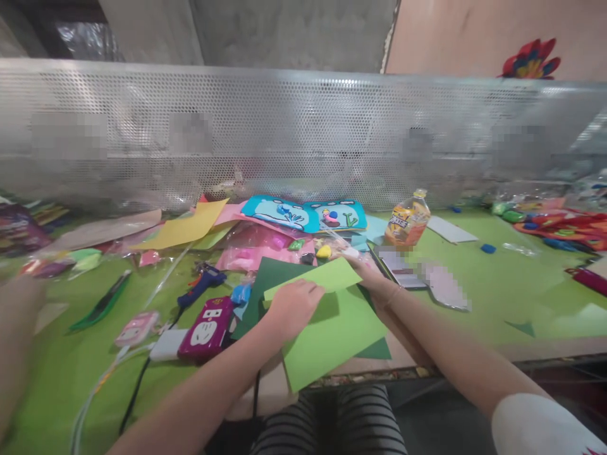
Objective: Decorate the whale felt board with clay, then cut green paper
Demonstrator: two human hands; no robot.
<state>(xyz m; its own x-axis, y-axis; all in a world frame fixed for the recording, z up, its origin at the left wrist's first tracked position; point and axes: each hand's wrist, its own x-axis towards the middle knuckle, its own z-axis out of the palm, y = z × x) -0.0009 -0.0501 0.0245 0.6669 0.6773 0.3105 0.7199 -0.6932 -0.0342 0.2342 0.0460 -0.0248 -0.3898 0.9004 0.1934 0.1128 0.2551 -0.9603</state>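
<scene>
Left hand (293, 311) grips the light-green paper (339, 344) at its turned-over strip, right hand (375, 285) pinches the strip's right end — probably to steady the bend; sheet sits over dark-green paper (275, 270).

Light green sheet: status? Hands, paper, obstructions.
Left hand on folded-over strip, right hand at strip's right end; grips partly hidden. Light green sheet partly folded, over dark green sheet. Nothing but hands seen on top.
</scene>
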